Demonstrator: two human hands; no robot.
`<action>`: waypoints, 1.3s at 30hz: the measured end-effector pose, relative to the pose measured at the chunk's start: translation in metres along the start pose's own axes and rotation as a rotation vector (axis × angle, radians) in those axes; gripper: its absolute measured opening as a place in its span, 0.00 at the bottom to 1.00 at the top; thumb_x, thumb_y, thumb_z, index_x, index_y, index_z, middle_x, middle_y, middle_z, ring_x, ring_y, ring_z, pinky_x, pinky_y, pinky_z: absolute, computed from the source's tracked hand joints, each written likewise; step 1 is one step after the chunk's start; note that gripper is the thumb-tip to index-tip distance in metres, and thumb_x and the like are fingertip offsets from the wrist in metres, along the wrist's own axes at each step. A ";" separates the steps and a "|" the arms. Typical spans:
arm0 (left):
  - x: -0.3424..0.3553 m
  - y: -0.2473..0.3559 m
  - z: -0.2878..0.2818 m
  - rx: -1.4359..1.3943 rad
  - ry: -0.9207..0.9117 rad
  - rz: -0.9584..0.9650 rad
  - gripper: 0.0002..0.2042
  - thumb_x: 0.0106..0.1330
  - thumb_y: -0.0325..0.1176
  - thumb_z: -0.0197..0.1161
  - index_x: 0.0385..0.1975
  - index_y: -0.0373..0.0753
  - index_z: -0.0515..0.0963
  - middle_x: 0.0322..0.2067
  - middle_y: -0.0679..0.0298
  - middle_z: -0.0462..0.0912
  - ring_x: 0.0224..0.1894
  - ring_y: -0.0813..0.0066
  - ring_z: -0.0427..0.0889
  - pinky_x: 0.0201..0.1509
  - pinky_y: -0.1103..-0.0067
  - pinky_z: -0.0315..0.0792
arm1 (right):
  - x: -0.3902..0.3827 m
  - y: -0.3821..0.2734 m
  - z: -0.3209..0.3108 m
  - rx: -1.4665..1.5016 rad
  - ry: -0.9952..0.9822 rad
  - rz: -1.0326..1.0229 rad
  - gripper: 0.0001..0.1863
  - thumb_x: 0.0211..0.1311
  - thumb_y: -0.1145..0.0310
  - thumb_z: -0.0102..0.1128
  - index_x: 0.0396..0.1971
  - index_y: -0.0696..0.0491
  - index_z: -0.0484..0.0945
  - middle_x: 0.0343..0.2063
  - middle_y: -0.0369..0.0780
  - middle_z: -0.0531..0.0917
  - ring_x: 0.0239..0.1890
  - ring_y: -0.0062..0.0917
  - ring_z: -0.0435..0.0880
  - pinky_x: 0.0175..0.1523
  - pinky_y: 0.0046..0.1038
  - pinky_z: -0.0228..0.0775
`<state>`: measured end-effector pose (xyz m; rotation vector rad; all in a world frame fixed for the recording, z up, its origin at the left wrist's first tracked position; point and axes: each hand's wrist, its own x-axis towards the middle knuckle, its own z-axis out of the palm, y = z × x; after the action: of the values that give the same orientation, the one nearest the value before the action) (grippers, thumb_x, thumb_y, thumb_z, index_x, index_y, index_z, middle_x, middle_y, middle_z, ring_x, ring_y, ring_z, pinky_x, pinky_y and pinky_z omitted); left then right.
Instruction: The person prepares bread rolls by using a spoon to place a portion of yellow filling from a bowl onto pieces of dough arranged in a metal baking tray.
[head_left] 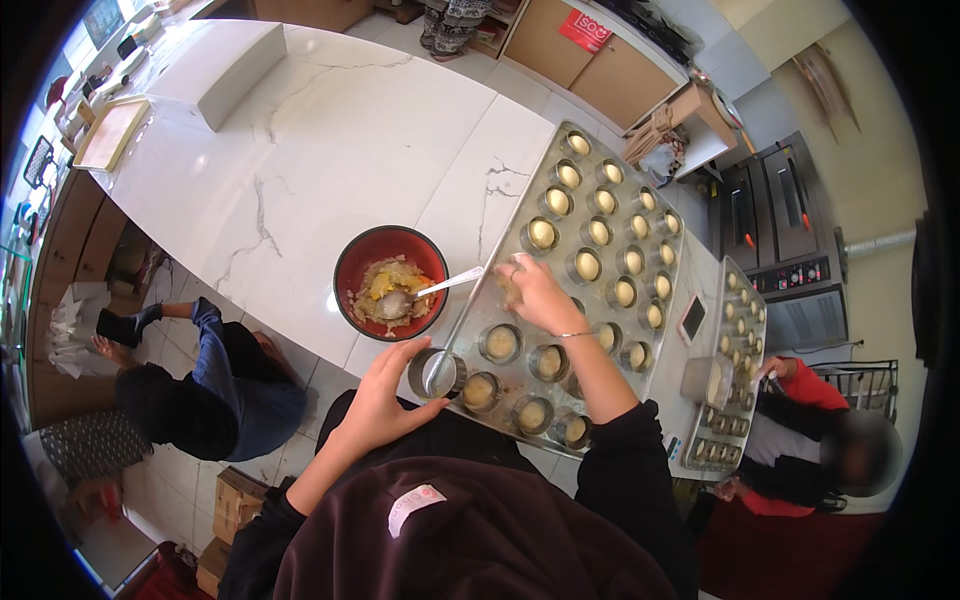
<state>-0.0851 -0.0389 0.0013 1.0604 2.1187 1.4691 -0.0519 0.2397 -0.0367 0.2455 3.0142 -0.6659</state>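
My left hand (390,395) grips a metal ring mould (448,378) at the near left corner of a large baking tray (563,260). My right hand (535,295) reaches over the tray's left part, fingers closed round something pale that is partly hidden. Several rings stand on the tray with pale dough (542,232) in them; the near ones (500,342) look flatter and darker. Just left of the tray sits a red bowl (355,275) of pale and yellow mixture, a metal spoon (460,278) resting in it.
A white marble counter (260,180) bears a white box (220,75). At right are a second tray (742,320), a phone (690,318), a container (706,382), an oven (775,230) and a person in red sleeves (800,390). A person in blue (225,400) works at left; cartons (240,500) stand below.
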 end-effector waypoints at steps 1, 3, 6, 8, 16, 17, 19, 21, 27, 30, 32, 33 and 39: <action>0.000 0.000 0.000 -0.001 -0.008 -0.005 0.33 0.40 0.30 0.70 0.50 0.35 0.65 0.44 0.56 0.71 0.46 0.64 0.73 0.49 0.74 0.67 | -0.004 0.004 0.002 -0.080 0.025 -0.085 0.17 0.41 0.76 0.57 0.37 0.51 0.75 0.38 0.40 0.72 0.38 0.40 0.68 0.44 0.31 0.67; -0.002 0.000 0.000 -0.020 -0.007 -0.008 0.33 0.40 0.30 0.70 0.50 0.35 0.65 0.44 0.56 0.71 0.46 0.64 0.73 0.49 0.74 0.67 | -0.006 0.006 0.002 -0.161 0.051 -0.165 0.16 0.41 0.77 0.56 0.35 0.51 0.76 0.37 0.39 0.72 0.37 0.38 0.68 0.43 0.30 0.67; -0.003 0.001 0.001 -0.029 -0.013 -0.006 0.33 0.40 0.30 0.70 0.50 0.35 0.65 0.44 0.56 0.72 0.46 0.64 0.73 0.49 0.74 0.67 | -0.001 0.008 -0.001 -0.166 -0.030 -0.165 0.16 0.42 0.78 0.54 0.36 0.50 0.77 0.36 0.37 0.73 0.36 0.35 0.68 0.43 0.28 0.68; -0.004 0.003 0.002 -0.020 -0.018 0.005 0.33 0.40 0.30 0.70 0.50 0.35 0.65 0.44 0.56 0.72 0.46 0.64 0.73 0.49 0.74 0.67 | 0.002 0.013 0.000 -0.140 -0.067 -0.158 0.18 0.43 0.79 0.51 0.38 0.50 0.76 0.34 0.36 0.73 0.35 0.33 0.68 0.43 0.28 0.68; -0.009 0.011 0.006 -0.021 -0.011 -0.029 0.32 0.40 0.31 0.70 0.49 0.35 0.65 0.44 0.55 0.71 0.47 0.63 0.72 0.49 0.73 0.67 | -0.003 0.017 -0.010 -0.188 0.034 -0.310 0.16 0.46 0.77 0.50 0.38 0.51 0.75 0.41 0.38 0.74 0.46 0.37 0.69 0.49 0.29 0.66; -0.010 0.012 0.008 -0.022 -0.012 -0.029 0.32 0.40 0.31 0.70 0.49 0.35 0.65 0.44 0.55 0.71 0.47 0.63 0.72 0.49 0.73 0.67 | -0.004 0.020 -0.009 -0.217 0.034 -0.366 0.15 0.46 0.76 0.51 0.38 0.51 0.75 0.43 0.37 0.73 0.48 0.37 0.68 0.50 0.29 0.65; -0.011 0.015 0.013 0.008 -0.015 -0.033 0.32 0.40 0.31 0.70 0.49 0.35 0.65 0.44 0.55 0.71 0.46 0.63 0.72 0.49 0.73 0.68 | -0.003 0.024 -0.009 -0.186 -0.041 -0.367 0.17 0.47 0.76 0.50 0.40 0.51 0.74 0.44 0.39 0.73 0.48 0.36 0.68 0.51 0.29 0.65; -0.013 0.019 0.021 -0.002 0.008 -0.032 0.32 0.40 0.31 0.70 0.49 0.35 0.65 0.44 0.55 0.71 0.46 0.63 0.72 0.49 0.74 0.68 | 0.000 0.024 -0.011 -0.157 -0.116 -0.372 0.18 0.47 0.77 0.50 0.42 0.50 0.74 0.46 0.41 0.72 0.48 0.35 0.68 0.52 0.29 0.64; -0.022 0.031 0.038 -0.006 0.092 -0.042 0.33 0.40 0.31 0.70 0.50 0.35 0.65 0.44 0.55 0.71 0.46 0.64 0.73 0.48 0.74 0.68 | 0.005 0.027 -0.014 -0.193 -0.212 -0.353 0.19 0.46 0.76 0.51 0.42 0.51 0.73 0.42 0.41 0.73 0.47 0.33 0.69 0.50 0.30 0.65; -0.029 0.033 0.041 -0.001 0.157 -0.052 0.33 0.40 0.30 0.70 0.49 0.35 0.65 0.45 0.55 0.71 0.47 0.65 0.73 0.49 0.74 0.68 | 0.004 0.037 -0.019 0.030 -0.104 -0.372 0.20 0.44 0.75 0.54 0.42 0.52 0.72 0.42 0.40 0.72 0.47 0.36 0.70 0.50 0.30 0.65; -0.032 0.034 0.042 0.017 0.203 -0.064 0.33 0.40 0.30 0.70 0.49 0.34 0.65 0.45 0.55 0.71 0.47 0.65 0.73 0.49 0.74 0.68 | 0.004 0.042 -0.024 0.134 -0.128 -0.206 0.24 0.45 0.71 0.57 0.47 0.53 0.69 0.44 0.46 0.71 0.49 0.37 0.69 0.51 0.30 0.64; -0.033 0.035 0.042 0.017 0.225 -0.068 0.33 0.40 0.30 0.70 0.49 0.34 0.65 0.45 0.55 0.71 0.47 0.65 0.73 0.49 0.74 0.68 | 0.003 0.034 -0.025 0.136 -0.130 -0.216 0.24 0.45 0.71 0.57 0.47 0.53 0.69 0.44 0.46 0.71 0.49 0.37 0.69 0.51 0.30 0.64; -0.038 0.041 0.046 0.030 0.230 -0.078 0.32 0.41 0.32 0.69 0.49 0.34 0.65 0.45 0.54 0.71 0.45 0.62 0.72 0.48 0.74 0.68 | 0.003 0.002 0.028 -0.244 0.025 0.043 0.16 0.47 0.70 0.55 0.38 0.60 0.72 0.35 0.53 0.72 0.36 0.48 0.71 0.42 0.39 0.67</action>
<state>-0.0145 -0.0299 0.0148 0.8422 2.3163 1.5923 -0.0543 0.2303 -0.0631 0.3076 3.0634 -0.2890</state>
